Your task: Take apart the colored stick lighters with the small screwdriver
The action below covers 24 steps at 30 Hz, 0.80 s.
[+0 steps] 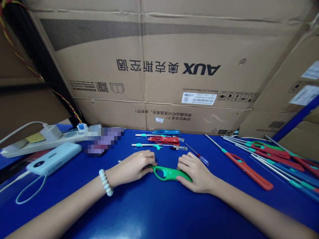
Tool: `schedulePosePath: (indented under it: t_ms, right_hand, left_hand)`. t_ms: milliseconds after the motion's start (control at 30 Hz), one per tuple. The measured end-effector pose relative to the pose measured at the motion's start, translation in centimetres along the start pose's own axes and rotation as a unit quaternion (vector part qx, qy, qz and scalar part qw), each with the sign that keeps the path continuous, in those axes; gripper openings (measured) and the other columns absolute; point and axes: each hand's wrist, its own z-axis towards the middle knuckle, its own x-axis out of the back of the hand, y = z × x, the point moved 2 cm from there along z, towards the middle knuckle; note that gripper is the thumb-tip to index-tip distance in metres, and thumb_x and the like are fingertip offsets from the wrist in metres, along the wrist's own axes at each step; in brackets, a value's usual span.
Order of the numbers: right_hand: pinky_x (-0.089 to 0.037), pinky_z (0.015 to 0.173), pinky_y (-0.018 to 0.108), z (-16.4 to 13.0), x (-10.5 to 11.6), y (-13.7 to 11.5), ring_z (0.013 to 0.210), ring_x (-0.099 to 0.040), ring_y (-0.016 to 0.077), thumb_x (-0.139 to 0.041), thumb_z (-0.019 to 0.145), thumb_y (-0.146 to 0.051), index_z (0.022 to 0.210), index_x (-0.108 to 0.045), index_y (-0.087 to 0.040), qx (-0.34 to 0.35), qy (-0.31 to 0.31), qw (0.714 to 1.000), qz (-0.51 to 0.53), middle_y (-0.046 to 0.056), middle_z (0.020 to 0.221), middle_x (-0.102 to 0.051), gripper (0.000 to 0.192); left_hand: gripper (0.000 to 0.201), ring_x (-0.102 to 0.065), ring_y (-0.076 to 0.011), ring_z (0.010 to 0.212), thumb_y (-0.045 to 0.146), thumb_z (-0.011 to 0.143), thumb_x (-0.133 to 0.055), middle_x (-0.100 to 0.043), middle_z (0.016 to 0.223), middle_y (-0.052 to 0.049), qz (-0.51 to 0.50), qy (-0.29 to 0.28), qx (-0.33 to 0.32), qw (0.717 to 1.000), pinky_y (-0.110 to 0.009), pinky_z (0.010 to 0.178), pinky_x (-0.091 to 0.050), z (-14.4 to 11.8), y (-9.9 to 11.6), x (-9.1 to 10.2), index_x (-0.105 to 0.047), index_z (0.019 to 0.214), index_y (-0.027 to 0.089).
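Observation:
A green gas lighter [171, 174] with a turquoise trigger lies sideways between my hands, just above or on the blue table. My left hand [141, 164] is closed round its left end, where the nozzle begins; a metal tip shows past my wrist side. My right hand [195, 174] wraps the handle's right end, thumb below and fingers on top. Beyond my hands lie opened lighter parts: a red handle shell [165, 140], a blue handle shell [169, 132] and metal nozzles with turquoise pieces [143, 145]. A small screwdriver [203, 160] lies right behind my right hand.
Several assembled lighters, among them an orange-red one [249, 171], lie on the right. On the left are a light-blue power bank [56, 159] and a white power strip [27, 146] with cables. A large cardboard sheet [159, 89] stands behind the blue table [139, 212].

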Motion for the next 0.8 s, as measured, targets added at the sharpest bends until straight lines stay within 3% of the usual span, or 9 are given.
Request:
schedulePosePath:
  t_ms: [200, 433, 800]
  right_hand:
    - [-0.030, 0.067, 0.033, 0.10, 0.00, 0.06, 0.072, -0.045, 0.0183, -0.046, 0.090, -0.031, 0.079, -0.053, -0.018, -0.024, -0.004, 1.000, 0.020, 0.004, 0.078, -0.054, 0.018]
    - [-0.034, 0.067, 0.030, 0.47, 0.07, 0.37, 0.072, -0.048, 0.0161, -0.056, 0.089, -0.034, 0.079, -0.048, -0.020, -0.128, -0.027, 0.985, 0.114, 0.000, 0.079, -0.055, 0.019]
    - [-0.041, 0.072, 0.032, 0.47, -0.05, 0.18, 0.081, -0.052, 0.0190, -0.058, 0.088, -0.029, 0.088, -0.047, -0.021, -0.174, -0.002, 0.973, 0.154, 0.002, 0.087, -0.056, 0.014]
  left_hand:
    - [0.012, -0.058, -0.0185, 0.088, 0.017, 0.092, -0.051, -0.059, 0.093, -0.005, 0.004, -0.001, -0.003, 1.000, -0.030, 0.078, -0.047, 0.02, 0.03, 0.09, -0.063, 0.095, 0.016]
    - [0.010, -0.056, -0.0180, 0.085, 0.016, 0.092, -0.050, -0.058, 0.091, -0.004, 0.002, 0.002, 0.010, 1.000, -0.029, 0.076, -0.045, 0.12, -0.03, 0.22, -0.059, 0.093, 0.016]
    - [0.007, -0.055, -0.0195, 0.084, 0.012, 0.091, -0.051, -0.059, 0.094, -0.004, 0.014, 0.019, 0.057, 0.998, -0.031, 0.074, -0.043, -0.04, -0.06, 0.15, -0.053, 0.097, 0.016]
